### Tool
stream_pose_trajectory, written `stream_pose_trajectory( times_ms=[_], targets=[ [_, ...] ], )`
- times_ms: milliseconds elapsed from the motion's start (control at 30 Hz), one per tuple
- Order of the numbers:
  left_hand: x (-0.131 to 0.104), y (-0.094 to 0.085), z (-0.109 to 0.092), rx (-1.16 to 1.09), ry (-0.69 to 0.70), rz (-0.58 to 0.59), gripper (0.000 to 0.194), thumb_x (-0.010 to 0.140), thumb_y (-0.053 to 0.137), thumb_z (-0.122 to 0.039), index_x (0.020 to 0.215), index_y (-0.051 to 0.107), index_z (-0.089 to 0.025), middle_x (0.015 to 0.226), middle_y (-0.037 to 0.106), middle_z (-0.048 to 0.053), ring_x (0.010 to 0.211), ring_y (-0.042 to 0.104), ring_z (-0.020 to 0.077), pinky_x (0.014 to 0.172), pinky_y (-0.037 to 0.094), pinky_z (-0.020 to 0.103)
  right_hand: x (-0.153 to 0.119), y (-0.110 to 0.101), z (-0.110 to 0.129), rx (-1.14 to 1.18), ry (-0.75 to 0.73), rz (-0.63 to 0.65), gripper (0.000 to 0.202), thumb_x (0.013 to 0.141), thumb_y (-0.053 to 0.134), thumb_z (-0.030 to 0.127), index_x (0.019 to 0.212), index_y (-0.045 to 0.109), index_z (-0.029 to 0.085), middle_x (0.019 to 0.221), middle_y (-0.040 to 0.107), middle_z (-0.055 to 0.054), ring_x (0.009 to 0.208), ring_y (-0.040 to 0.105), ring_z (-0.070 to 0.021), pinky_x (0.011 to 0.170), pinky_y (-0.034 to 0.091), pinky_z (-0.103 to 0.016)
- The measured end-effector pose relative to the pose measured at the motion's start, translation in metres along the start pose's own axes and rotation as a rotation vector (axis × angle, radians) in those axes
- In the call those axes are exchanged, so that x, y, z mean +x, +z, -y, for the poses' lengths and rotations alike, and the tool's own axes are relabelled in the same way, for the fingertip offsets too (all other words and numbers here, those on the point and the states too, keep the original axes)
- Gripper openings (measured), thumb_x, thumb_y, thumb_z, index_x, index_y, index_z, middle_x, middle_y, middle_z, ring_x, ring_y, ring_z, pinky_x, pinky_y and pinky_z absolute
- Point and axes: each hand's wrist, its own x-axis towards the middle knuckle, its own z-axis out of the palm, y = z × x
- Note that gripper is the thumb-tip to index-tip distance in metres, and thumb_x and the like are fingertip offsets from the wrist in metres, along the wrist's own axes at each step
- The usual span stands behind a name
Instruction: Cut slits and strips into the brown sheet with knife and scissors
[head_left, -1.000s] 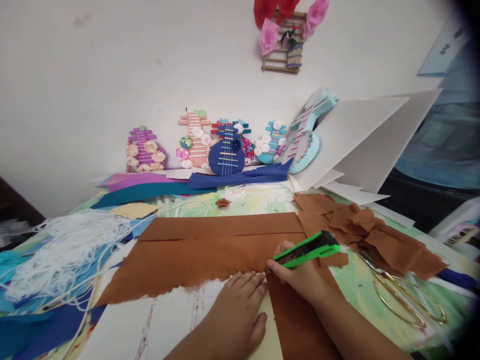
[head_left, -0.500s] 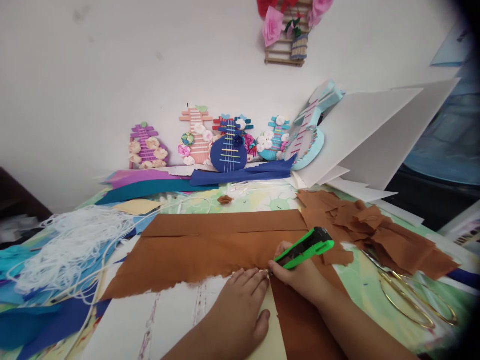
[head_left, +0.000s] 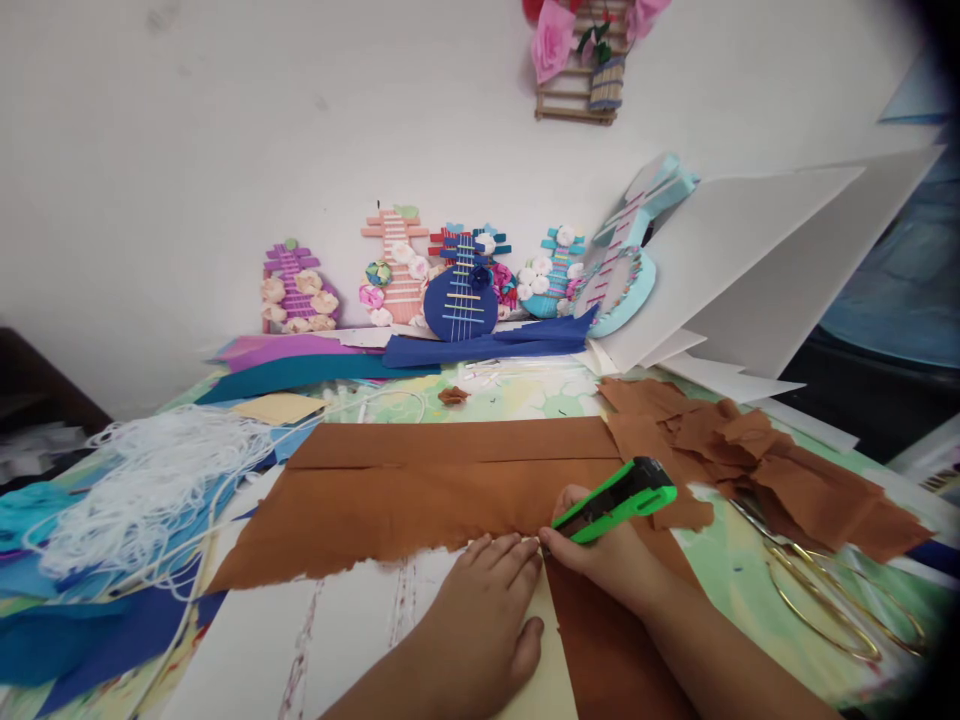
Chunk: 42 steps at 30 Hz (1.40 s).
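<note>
My right hand [head_left: 604, 555] is closed round a green and black utility knife [head_left: 619, 500], its front end down by the edge of a cream board. Flat beside it lies my left hand [head_left: 487, 610], fingers stretched out and pressing on the white and cream board [head_left: 360, 620]. Brown crepe paper [head_left: 420, 500] spreads beyond the fingertips, with a ragged torn edge over the board. More brown paper [head_left: 607, 640] runs down under my right forearm. The knife's tip is hidden behind my fingers. Reddish streaks mark the board.
Gold-handled scissors [head_left: 825, 590] and crumpled brown scraps [head_left: 757, 450] lie at the right. A heap of white string [head_left: 165, 490] is at the left. Decorated paper lutes [head_left: 461, 295] lean on the wall, and white boards [head_left: 735, 250] stand at the back right.
The view has shifted slightly, so the background sits a little differently. Both hands and the utility knife stay almost in the same place on the board.
</note>
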Motion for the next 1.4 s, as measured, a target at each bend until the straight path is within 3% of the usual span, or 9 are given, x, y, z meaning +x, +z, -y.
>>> stream_pose_trajectory(
  times_ms=[533,700,967,1167,1400],
  targets=[
    [0.002,0.0,0.0,0.004,-0.022,0.023,0.047,0.082,0.039,-0.032,0.126,0.038,-0.016,0.131,0.038,0.004,0.119,0.032,0.0218,0.101,0.021,0.04,-0.001,0.002,-0.008,0.093,0.018,0.04,0.022,0.067,0.057,0.034,0.062,0.039,0.022,0.048,0.045,0.005,0.044,0.046,-0.0115,0.04,0.034,-0.023],
    [0.002,0.0,-0.001,0.013,-0.022,0.023,0.047,0.081,0.04,-0.03,0.126,0.039,-0.016,0.131,0.038,0.004,0.118,0.033,0.0213,0.101,0.021,0.039,0.003,0.003,-0.013,0.034,-0.018,-0.034,0.025,0.064,0.061,0.033,0.061,0.039,0.021,0.053,0.047,0.004,0.048,0.048,-0.012,0.043,0.036,-0.023],
    [0.003,-0.004,-0.004,0.041,-0.018,0.053,0.05,0.077,0.041,-0.023,0.126,0.038,-0.014,0.132,0.036,0.005,0.119,0.032,0.0231,0.1,0.023,0.042,-0.001,-0.003,-0.01,0.253,0.059,0.007,0.024,0.071,0.054,0.034,0.066,0.035,0.021,0.047,0.046,0.007,0.038,0.043,-0.0088,0.039,0.033,-0.021],
    [0.002,-0.003,-0.001,-0.002,-0.027,0.054,0.049,0.078,0.041,-0.026,0.126,0.038,-0.017,0.132,0.036,0.003,0.119,0.032,0.0217,0.101,0.021,0.04,-0.001,0.0,-0.014,0.193,0.042,0.058,0.02,0.072,0.053,0.032,0.066,0.037,0.021,0.048,0.046,0.007,0.035,0.04,-0.0074,0.035,0.029,-0.021],
    [0.002,-0.001,0.001,-0.019,-0.011,0.039,0.048,0.082,0.039,-0.032,0.128,0.036,-0.018,0.133,0.035,0.003,0.119,0.031,0.021,0.102,0.02,0.039,0.001,-0.001,-0.01,0.117,0.019,0.06,0.018,0.072,0.05,0.029,0.064,0.036,0.021,0.05,0.045,0.005,0.042,0.043,-0.009,0.04,0.033,-0.022]
  ],
)
